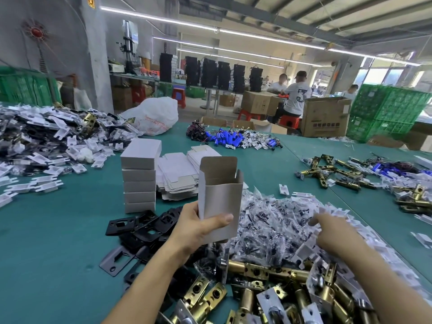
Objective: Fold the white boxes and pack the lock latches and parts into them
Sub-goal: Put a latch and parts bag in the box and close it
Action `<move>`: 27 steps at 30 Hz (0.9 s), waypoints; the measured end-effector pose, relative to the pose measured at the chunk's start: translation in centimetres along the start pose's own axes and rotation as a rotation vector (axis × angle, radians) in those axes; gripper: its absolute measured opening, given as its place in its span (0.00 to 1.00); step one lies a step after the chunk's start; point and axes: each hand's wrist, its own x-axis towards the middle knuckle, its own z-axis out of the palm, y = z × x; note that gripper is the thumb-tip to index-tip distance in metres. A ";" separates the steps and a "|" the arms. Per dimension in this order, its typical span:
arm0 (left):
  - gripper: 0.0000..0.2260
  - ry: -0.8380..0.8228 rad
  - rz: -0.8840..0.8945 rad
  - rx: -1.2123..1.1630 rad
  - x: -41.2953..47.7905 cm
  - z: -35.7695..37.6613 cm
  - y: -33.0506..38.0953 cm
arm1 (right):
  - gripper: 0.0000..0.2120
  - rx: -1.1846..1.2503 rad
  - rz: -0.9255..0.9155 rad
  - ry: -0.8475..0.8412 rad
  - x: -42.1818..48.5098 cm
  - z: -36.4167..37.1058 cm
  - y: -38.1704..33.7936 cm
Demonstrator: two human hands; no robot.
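My left hand [196, 228] grips an upright white box [221, 197] by its lower half, with its top flaps open. My right hand [332, 232] reaches over a heap of clear bags of small dark parts [268, 220], its fingers curled down towards the bags; what they hold, if anything, is hidden. Brass lock latches [261, 272] lie piled in front of me. Black strike plates [142, 225] lie to the left of the box. A stack of folded white boxes [140, 174] stands behind them, next to flat unfolded box blanks [177, 174].
White plastic pieces and bagged parts [46, 141] cover the far left of the green table [58, 230]. More brass latches [332, 171] lie at the right, blue cells with wires [229, 137] at the back. People sit among cardboard cartons [325, 115] and green crates [385, 108] beyond the table.
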 end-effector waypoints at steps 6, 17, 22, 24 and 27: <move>0.12 0.012 -0.006 0.005 0.0 0.0 -0.2 | 0.27 0.035 -0.028 0.048 -0.2 0.1 0.0; 0.16 0.008 -0.034 0.041 0.0 0.2 -0.2 | 0.21 0.056 -0.060 0.336 -0.5 -1.6 -2.2; 0.11 -0.009 -0.025 0.048 0.0 0.1 -0.2 | 0.16 0.682 -0.311 0.422 -2.4 -4.8 -5.7; 0.11 -0.021 -0.013 0.050 0.0 0.1 -0.3 | 0.12 0.931 -0.442 0.349 -4.2 -6.2 -7.5; 0.13 -0.050 0.039 0.050 -0.1 0.1 -0.2 | 0.09 1.107 -0.677 0.245 -6.9 -7.5 -10.0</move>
